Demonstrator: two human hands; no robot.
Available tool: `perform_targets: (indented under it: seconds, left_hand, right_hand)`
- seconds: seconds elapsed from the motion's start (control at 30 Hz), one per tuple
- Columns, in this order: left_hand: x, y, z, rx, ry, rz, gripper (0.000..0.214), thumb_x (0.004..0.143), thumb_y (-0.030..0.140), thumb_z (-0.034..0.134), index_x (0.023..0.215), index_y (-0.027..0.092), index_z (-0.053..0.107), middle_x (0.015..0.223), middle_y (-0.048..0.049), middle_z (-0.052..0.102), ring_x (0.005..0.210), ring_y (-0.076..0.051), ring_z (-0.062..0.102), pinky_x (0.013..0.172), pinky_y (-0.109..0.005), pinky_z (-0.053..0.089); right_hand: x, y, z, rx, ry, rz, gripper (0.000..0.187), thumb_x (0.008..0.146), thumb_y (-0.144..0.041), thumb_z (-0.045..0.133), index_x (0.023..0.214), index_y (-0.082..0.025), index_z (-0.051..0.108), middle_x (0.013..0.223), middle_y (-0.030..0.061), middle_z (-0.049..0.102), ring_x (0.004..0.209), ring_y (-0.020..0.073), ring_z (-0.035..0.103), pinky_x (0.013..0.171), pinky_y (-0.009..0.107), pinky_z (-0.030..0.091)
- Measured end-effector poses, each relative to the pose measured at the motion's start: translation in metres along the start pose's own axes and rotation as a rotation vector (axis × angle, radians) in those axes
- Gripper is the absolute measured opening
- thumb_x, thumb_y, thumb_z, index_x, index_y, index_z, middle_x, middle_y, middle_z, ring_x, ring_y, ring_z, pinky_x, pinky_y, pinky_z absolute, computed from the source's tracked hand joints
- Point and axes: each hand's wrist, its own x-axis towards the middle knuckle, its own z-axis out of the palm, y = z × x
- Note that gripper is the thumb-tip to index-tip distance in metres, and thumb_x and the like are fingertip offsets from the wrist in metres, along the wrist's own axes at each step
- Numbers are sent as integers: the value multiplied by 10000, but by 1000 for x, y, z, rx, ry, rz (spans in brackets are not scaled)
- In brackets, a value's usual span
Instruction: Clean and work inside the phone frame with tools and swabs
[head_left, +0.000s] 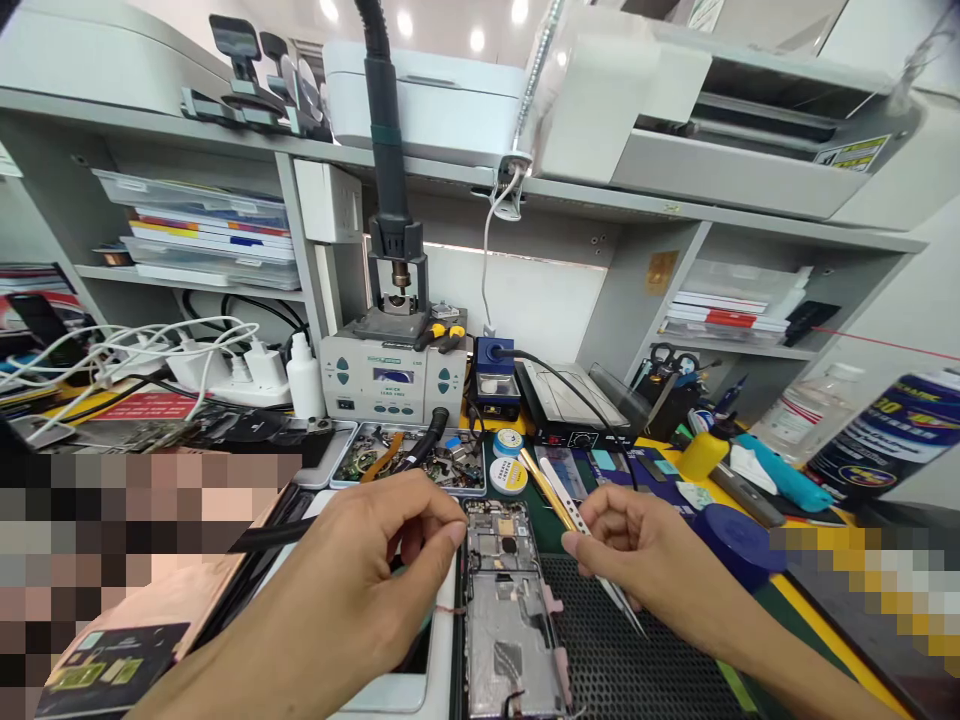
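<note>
An opened phone frame [501,640] lies lengthwise before me, its grey metal inside bare and small parts showing at its top end. My left hand [390,570] is at the upper left edge of this frame, thumb and forefinger pinched together; whatever lies between the fingertips is hidden or too small to name. Right of the phone, my right hand [626,545] is closed around silver tweezers [619,600], whose tips point down toward the black perforated mat [637,665]. Gold tweezers [551,488] lie alongside the upper end of the silver pair.
Behind the phone are a tray of small parts [367,440], two round tins [508,475] and a hot-air station [386,375]. A blue round lid [739,545] and yellow bottle [703,450] stand on the right. Partly under my left arm lies a white-framed tablet [397,692].
</note>
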Motion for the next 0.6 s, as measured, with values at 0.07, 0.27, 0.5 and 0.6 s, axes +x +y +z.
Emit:
perform_targets:
  seconds: [0.07,0.27,0.5,0.6]
  left_hand:
    - [-1,1,-2,45,-25,15,243,1007,369,470,836,286,622,740,55,599,671,-158,537,596,-301,398]
    - [-9,-1,-1,450,-230,165,125,912,192,530,914,277,622,1001,-6,632,999,-256,616,866,-431,513]
    - [-17,2,4,867,-106,305,255,686,126,649,908,224,729,953,-95,746,867,-321,711,765,-410,593]
    - [-20,-11,9,943,-124,303,296,669,53,594,872,229,719,883,-71,736,762,-273,713,624,-312,546]
  right_hand:
    - [0,1,1,-84,5,-12,227,897,-401,623,822,-230,494,624,-35,579,492,107,395,441,227,315]
    - [3,10,1,-304,93,-99,213,876,-346,611,774,-238,458,593,-73,419,567,139,372,534,262,294]
    - [2,18,2,-530,124,-124,173,882,-301,556,1040,-231,550,607,-55,499,544,188,458,547,296,282]
    - [-1,18,6,-576,114,-154,275,899,-300,533,1160,-214,555,613,-46,523,561,209,501,571,306,304]
